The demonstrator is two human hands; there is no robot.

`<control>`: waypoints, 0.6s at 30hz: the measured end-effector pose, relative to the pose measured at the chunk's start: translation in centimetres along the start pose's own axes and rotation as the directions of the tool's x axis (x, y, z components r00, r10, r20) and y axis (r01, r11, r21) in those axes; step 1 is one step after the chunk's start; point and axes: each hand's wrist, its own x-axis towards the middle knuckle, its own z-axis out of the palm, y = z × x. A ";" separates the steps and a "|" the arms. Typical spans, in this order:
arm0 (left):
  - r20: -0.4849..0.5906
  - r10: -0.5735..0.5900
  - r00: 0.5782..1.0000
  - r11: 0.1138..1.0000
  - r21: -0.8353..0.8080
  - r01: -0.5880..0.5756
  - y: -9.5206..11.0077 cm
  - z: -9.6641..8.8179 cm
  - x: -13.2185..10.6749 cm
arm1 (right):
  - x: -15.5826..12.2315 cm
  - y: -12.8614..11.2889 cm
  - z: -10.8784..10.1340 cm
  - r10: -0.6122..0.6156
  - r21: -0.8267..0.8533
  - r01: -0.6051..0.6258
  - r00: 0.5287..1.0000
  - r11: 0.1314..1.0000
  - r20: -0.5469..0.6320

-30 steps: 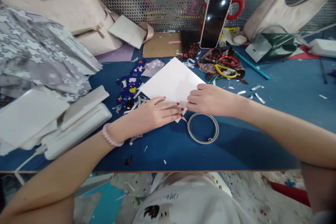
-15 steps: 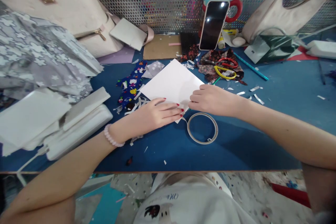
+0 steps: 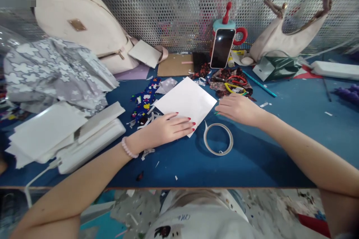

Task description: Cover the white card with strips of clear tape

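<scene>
My left hand [image 3: 168,130] lies flat on the lower left part of a white square sheet [image 3: 189,99], fingers stretched out. A corner of the sheet points towards me. Just right of the sheet, my right hand [image 3: 237,109] is closed around a thin green tool [image 3: 216,112]. Only small bits of the tool show on either side of the fingers, so its kind is unclear. Below that hand a roll of tape [image 3: 206,142] lies flat on the blue table, its loose end sticking up towards the sheet.
Scissors [image 3: 234,89] with red and yellow handles rest on dark fabric scraps behind my right hand. A phone [image 3: 223,48] leans on a cup. A blue pencil-like stick [image 3: 260,84], patterned fabric [image 3: 146,99] and paper scraps lie around. White boards [image 3: 47,127] are stacked at left.
My right hand has moved right, off the sheet's edge. The tape's loose end has come away from the sheet. My left hand stays on the sheet. The view has tilted up slightly.
</scene>
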 end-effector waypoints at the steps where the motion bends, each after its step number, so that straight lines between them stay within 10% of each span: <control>1: -0.017 -0.005 1.000 1.000 0.009 0.005 0.0 -0.2 0.1 | -0.4 0.2 0.0 0.024 0.011 -0.024 0.999 1.000 -0.023; 8: -0.259 -0.089 0.962 0.980 0.148 0.131 -0.1 -3.7 -0.3 | -2.2 0.7 0.1 0.179 0.138 -0.171 0.983 0.976 -0.044; 18: -0.668 -0.382 0.639 0.727 0.209 0.654 -1.3 -8.2 -2.5 | -4.2 1.4 -0.5 0.244 0.292 -0.202 0.963 0.935 -0.116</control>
